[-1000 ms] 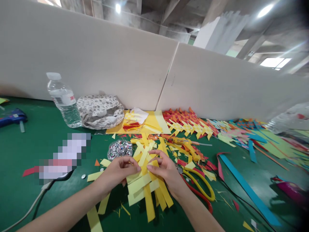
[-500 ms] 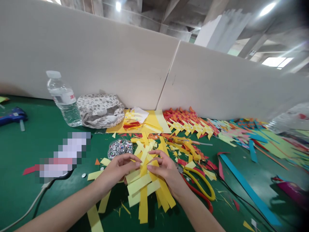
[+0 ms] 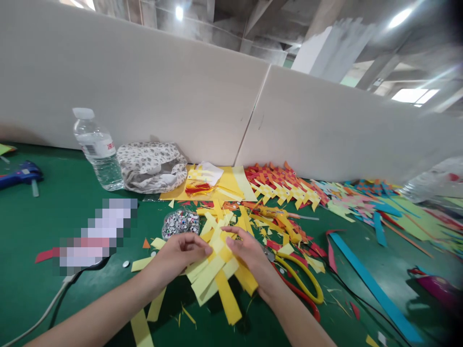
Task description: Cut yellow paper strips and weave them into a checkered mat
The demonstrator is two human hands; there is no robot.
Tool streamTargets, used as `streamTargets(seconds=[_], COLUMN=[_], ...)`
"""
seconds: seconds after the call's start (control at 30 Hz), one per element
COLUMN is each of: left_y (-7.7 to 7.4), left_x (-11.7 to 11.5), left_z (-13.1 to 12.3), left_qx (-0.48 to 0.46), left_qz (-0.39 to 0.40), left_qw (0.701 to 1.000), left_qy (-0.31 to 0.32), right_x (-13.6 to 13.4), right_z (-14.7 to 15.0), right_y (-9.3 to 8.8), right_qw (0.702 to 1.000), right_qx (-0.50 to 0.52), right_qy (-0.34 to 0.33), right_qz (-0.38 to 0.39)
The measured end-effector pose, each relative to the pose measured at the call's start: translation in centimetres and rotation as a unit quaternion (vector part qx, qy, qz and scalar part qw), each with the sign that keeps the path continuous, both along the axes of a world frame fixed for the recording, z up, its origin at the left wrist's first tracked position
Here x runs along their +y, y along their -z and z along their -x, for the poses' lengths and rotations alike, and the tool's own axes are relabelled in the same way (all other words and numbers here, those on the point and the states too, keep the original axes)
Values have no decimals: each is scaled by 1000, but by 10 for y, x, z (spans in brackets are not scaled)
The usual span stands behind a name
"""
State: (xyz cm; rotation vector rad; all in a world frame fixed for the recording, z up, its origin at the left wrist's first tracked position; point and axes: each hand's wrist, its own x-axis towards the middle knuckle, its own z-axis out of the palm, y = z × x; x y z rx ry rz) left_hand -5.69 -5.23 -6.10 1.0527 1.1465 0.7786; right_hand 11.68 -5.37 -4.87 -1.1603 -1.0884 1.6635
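Note:
Crossed yellow and pale-yellow paper strips [image 3: 219,262] are woven together between my two hands, low over the table. My left hand [image 3: 186,250] pinches their left side with thumb and forefinger. On the opposite side, my right hand [image 3: 244,248] grips the strips between thumb and bent fingers. Long strip ends fan out toward me and away from me. Just right of my right hand lie scissors [image 3: 302,274] with yellow and red handles. A clear bag of googly eyes [image 3: 181,221] sits beyond my left hand.
A water bottle [image 3: 97,149] and a patterned cloth pouch [image 3: 152,166] stand by the partition. A yellow glue gun [image 3: 282,221] lies among paper scraps. Finished woven paper fish [image 3: 285,190] are piled behind. A blurred-out object [image 3: 97,231] with a cable lies left; a blue strip [image 3: 376,284] lies right.
The woven strips have turned between my hands, their near ends swinging to the right. My fingers have shifted slightly on the strips.

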Motion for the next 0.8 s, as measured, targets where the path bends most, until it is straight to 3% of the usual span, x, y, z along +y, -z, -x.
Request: streamTargets(seconds=[0.23,0.43,0.63,0.8], left_y=[0,-5,-8,-7], left_x=[2,0,0,-2], left_z=[7,6,3,-2], left_qx=[-44,-74,-77,-78], left_qz=[-6,5,-1,4], left_qw=[992,984,987,994], left_qy=[-118,-162,-138,-74], right_x=[0,4,5,2], right_z=[1,0,-3,-3], right_y=[-7,4,12,9], right_qw=[993,996,996,993], right_qx=[97,48,3,-19], right_qy=[72,71,76,48], right_qz=[-2,-4,-36,-104])
